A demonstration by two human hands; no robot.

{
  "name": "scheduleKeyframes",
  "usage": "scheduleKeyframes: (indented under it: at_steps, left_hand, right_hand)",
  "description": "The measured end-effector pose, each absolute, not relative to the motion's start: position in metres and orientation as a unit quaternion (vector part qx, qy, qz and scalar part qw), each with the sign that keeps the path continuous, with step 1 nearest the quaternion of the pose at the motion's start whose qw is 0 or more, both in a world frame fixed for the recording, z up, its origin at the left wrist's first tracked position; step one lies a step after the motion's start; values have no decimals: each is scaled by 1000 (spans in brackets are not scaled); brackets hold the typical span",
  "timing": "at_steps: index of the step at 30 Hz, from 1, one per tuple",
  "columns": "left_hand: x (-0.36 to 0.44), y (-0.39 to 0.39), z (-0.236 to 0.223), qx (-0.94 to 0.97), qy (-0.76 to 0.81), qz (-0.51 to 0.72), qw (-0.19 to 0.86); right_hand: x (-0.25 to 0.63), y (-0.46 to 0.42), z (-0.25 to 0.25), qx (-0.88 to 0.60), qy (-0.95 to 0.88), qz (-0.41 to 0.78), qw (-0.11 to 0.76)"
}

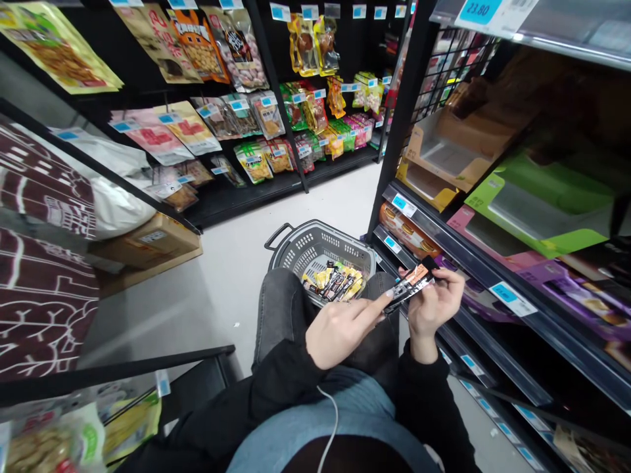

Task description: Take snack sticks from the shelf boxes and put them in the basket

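Between my two hands is a narrow black and orange snack packet [411, 284], held at a slant above my right thigh. My left hand [340, 328] grips its lower left end, with the thumb side against the wrapper. At the upper right end, my right hand [431, 302] pinches the packet between thumb and fingers. Just beyond my knees a grey shopping basket [305, 240] stands on the floor. Several small yellow and black snack packets [340, 281] lie in a pile inside it.
To the right rises a shelf with green [547, 203] and other coloured display boxes and price tags. Bagged snacks [241, 49] hang on the black rack ahead. At the left are a cardboard box [148, 246] and a maroon patterned bag [39, 289]. Light floor [217, 282] shows between.
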State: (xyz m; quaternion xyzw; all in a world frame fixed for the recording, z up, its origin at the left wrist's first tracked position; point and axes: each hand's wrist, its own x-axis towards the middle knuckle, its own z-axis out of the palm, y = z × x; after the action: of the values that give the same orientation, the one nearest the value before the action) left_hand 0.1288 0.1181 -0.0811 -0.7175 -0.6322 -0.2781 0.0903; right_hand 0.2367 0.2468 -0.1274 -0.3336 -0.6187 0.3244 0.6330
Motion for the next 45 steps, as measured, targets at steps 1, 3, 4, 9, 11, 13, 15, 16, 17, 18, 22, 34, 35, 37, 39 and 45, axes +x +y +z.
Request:
scheduleKeyframes:
  at_steps: [1, 3, 4, 9, 11, 13, 15, 16, 17, 18, 22, 34, 35, 37, 39, 45]
  left_hand:
    - [129, 117, -80, -723, -629, -274, 80]
    - [128, 115, -77, -729, -627, -269, 57]
    - [126, 114, -76, -732, -626, -264, 46]
    - [114, 105, -68, -748, -619, -234, -40]
    - [110, 104, -64, -744, -625, -223, -75]
    - [110, 107, -62, -733, -639, -212, -91]
    - [114, 113, -62, -722, -648, -228, -84]
    - [117, 117, -64, -718, -647, -246, -72]
    - [120, 121, -66, -713, -646, -267, -54]
    - [122, 124, -68, -709, -643, -288, -27]
    - [128, 128, -78, -719, -614, -313, 97]
    - [126, 123, -83, -703, -594, -376, 111]
    - [127, 123, -83, -704, -591, -376, 117]
    - [127, 123, -83, -707, -585, -375, 130]
    - [127, 124, -83, -704, -587, -376, 138]
    - [131, 124, -87, -672, -607, -416, 81]
  right_hand:
    - [238, 246, -127, -334, -608, 318, 647]
    - [242, 245, -124, -325, -592, 315, 667]
    - [246, 245, -123, -316, -586, 323, 673]
    - [277, 255, -117, -264, -601, 461, 596]
    - [286, 255, -112, -258, -636, 485, 542]
    - [288, 248, -105, -258, -669, 481, 504]
    - [284, 238, -100, -256, -699, 470, 475]
    - [281, 232, -98, -256, -710, 466, 461]
    - [278, 226, -96, -258, -720, 462, 449]
    - [275, 222, -95, -263, -726, 458, 440]
    - [275, 217, -92, -276, -738, 454, 416]
    - [294, 245, -83, -237, -819, 433, 292]
    - [293, 245, -83, -232, -829, 416, 294]
    - [292, 245, -82, -231, -836, 400, 297]
    - [289, 243, -81, -246, -829, 398, 306]
    - [283, 230, -80, -312, -802, 384, 335]
